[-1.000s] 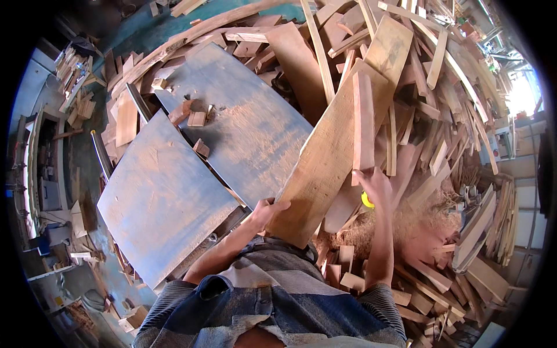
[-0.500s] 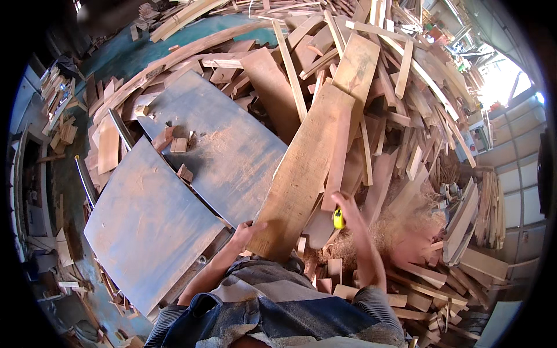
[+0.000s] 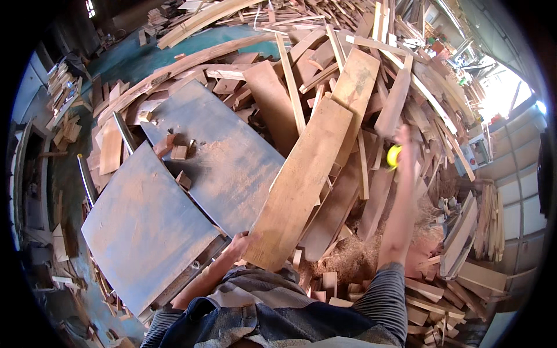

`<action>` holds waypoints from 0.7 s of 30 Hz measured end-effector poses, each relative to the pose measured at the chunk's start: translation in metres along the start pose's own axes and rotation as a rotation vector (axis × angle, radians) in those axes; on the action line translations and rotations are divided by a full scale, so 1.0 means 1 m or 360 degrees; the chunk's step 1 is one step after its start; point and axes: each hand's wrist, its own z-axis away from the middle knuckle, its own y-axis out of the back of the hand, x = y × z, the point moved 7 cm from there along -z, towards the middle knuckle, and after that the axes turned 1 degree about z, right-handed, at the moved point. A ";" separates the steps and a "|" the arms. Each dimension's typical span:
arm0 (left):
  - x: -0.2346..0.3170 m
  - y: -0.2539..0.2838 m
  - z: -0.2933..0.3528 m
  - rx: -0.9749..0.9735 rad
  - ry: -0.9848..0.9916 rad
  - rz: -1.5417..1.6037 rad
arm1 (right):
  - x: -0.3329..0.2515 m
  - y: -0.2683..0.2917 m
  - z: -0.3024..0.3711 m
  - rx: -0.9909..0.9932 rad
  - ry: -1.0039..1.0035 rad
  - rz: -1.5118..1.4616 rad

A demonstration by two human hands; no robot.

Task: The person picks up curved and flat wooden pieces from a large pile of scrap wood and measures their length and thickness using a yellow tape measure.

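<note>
My left hand (image 3: 238, 245) is closed on the left edge of a wide wooden plank (image 3: 304, 180) at its near end. The plank slants away from me over the right edge of a dusty metal machine table (image 3: 223, 145), and its far end overlaps another board (image 3: 355, 78). My right hand (image 3: 402, 138) is stretched out over the wood pile on the right, blurred by motion. It holds a yellow tape measure (image 3: 394, 156). A narrow reddish board (image 3: 395, 98) lies just beyond its fingers; whether they touch it I cannot tell.
A second metal table panel (image 3: 145, 226) is at the left, with small wood blocks (image 3: 178, 152) along the gap. Heaped offcuts (image 3: 447, 116) fill the far and right sides. Sawdust (image 3: 354, 255) lies right of the plank, and more scrap wood (image 3: 426, 307) is at the lower right.
My right hand has swung right and away from beside the plank, with the tape measure. The narrow reddish board that lay along the plank's right side is now on the right-hand pile.
</note>
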 end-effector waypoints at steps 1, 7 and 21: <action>0.004 0.000 -0.003 0.0001 -0.0014 -0.0008 | -0.008 0.015 -0.009 0.0299 0.0240 -0.0135; 0.013 0.002 -0.003 0.0059 0.0052 -0.0137 | 0.175 -0.095 0.156 -0.0823 -0.0570 0.0165; 0.022 -0.005 0.024 -0.0059 0.0070 -0.0238 | 0.239 -0.155 0.275 -0.1215 -0.0805 -0.0259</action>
